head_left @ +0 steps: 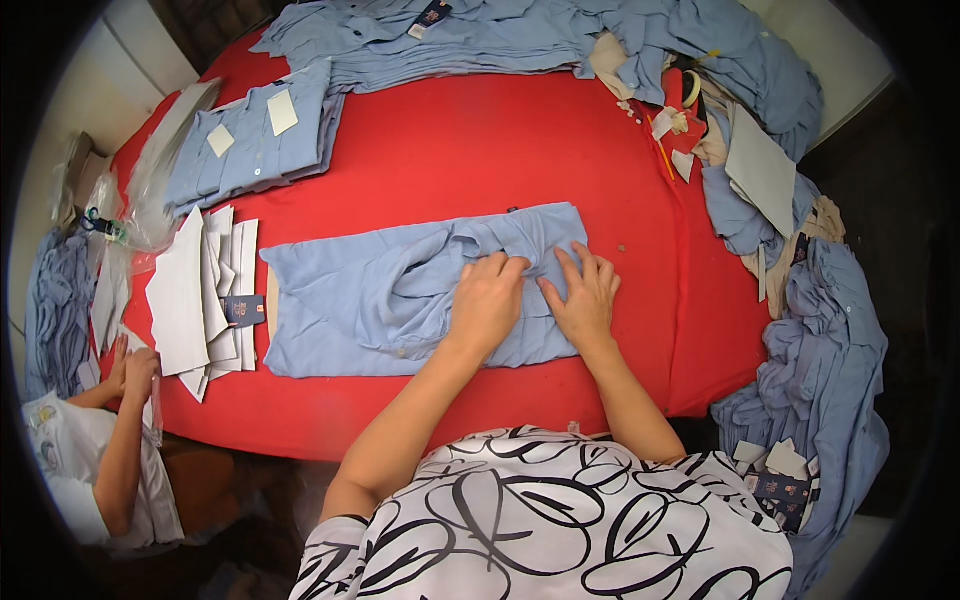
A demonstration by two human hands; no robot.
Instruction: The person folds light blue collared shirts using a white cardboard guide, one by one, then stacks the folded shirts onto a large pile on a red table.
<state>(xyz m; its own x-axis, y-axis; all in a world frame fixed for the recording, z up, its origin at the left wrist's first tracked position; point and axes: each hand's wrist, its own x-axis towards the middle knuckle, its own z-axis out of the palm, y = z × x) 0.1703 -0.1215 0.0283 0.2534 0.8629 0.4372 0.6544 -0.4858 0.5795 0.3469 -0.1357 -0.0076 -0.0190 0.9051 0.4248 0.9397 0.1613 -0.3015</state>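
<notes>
A light-blue shirt [330, 290] lies partly folded on the red-covered table [450, 150] in front of me, its cloth bunched in loose creases near the middle. My left hand [490, 305] has its fingers curled on those creases, gripping the cloth. Just to its right, my right hand [585, 305] rests on the shirt's right end with the fingers spread. A beige strip shows along the shirt's left edge. Close by on the left are white card sheets [180, 300] in an overlapping pile, with a dark blue tag [243, 310] on them.
Folded blue shirts [250, 145] with pale cards sit at the far left, near clear plastic bags [165, 180]. More blue shirts [450, 55] line the far edge, and others [820, 340] hang at the right. A co-worker's hands [135, 370] are at the left edge.
</notes>
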